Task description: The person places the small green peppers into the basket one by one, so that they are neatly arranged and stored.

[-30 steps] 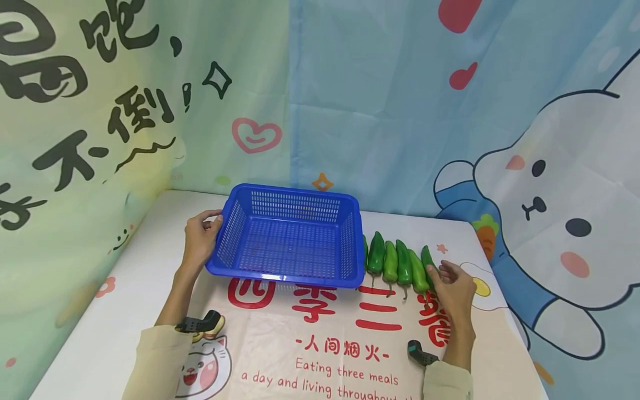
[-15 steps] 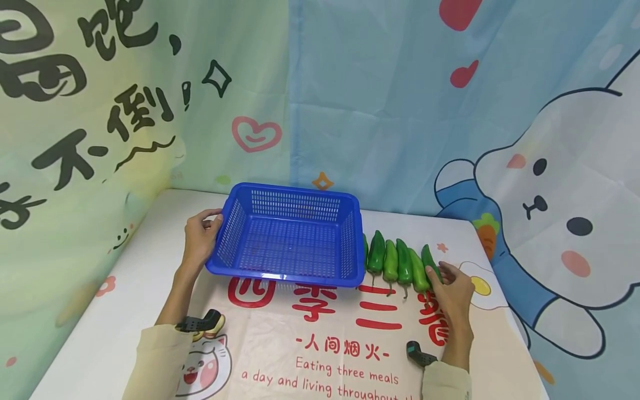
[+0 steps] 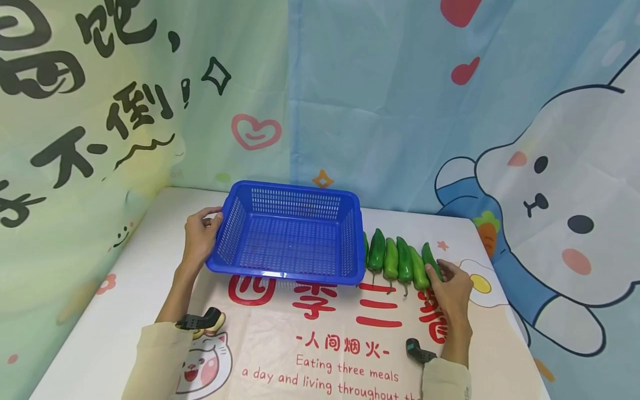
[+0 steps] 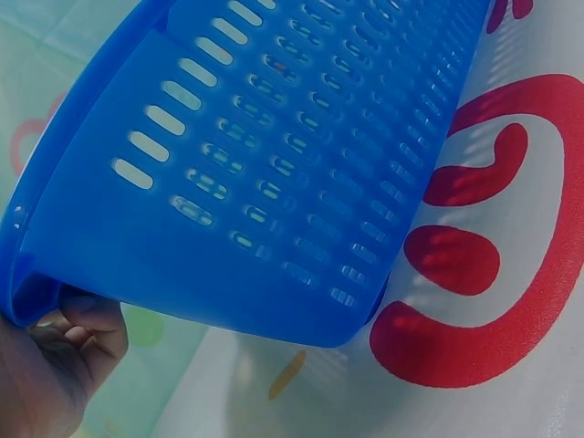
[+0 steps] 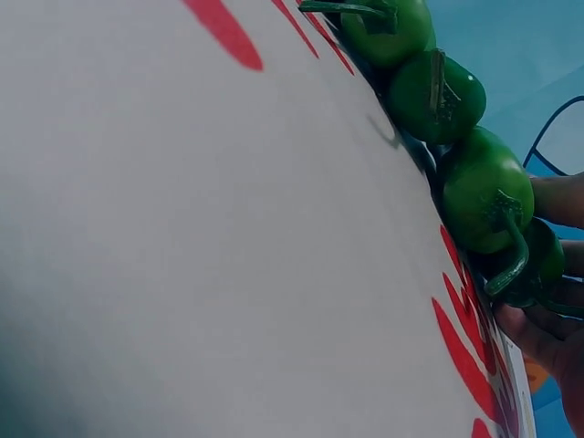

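Note:
In the head view, my left hand (image 3: pixel 201 236) grips the left rim of a blue plastic basket (image 3: pixel 292 244) with slotted walls and nothing inside. The left wrist view shows the fingers (image 4: pixel 99 333) curled under the basket's rim (image 4: pixel 27 228). To the right of the basket, several long green peppers lie side by side, stems toward me. My right hand (image 3: pixel 452 286) holds the dark green pepper (image 3: pixel 430 258) at the right end of that row, thumb on its left side. In the right wrist view this pepper (image 5: pixel 545 255) is partly hidden behind a lighter green pepper (image 5: pixel 485 192).
The basket's right wall partly hides the leftmost pepper (image 3: pixel 366 250). Under everything lies a white and cream printed tablecloth (image 3: pixel 280 339) with red lettering. A printed curtain (image 3: pixel 350 111) hangs right behind the table's far edge.
The right hand has shifted slightly left around the end pepper. The left hand and the basket keep their place, and the head view has tilted a little.

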{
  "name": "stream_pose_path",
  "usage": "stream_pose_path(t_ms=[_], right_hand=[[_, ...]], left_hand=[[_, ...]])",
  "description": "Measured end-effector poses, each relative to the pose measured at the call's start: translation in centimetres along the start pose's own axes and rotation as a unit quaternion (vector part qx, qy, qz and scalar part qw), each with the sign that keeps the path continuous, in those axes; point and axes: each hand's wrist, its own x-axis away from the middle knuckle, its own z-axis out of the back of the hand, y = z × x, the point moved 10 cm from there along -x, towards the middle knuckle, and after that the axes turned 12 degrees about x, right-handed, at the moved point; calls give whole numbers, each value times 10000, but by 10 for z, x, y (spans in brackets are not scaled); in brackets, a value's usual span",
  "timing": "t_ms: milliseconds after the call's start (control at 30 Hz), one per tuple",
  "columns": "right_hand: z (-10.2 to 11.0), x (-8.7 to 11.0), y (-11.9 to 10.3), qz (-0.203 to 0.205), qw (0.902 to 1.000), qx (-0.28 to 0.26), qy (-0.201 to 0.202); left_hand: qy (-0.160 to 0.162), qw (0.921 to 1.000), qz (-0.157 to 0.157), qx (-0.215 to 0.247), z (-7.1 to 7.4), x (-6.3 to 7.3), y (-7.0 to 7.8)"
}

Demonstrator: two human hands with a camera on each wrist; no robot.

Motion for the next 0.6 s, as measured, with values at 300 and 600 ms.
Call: stream_pose_path(t_ms=[300,600], right_hand=[[-1,-1,1,-70,10000,-7,-46],[-2,-2,4,-149,9998,-63,-130]], left_hand=[[15,10000,37,21,0,-1,0],[7,10000,53,46,0,0,0]])
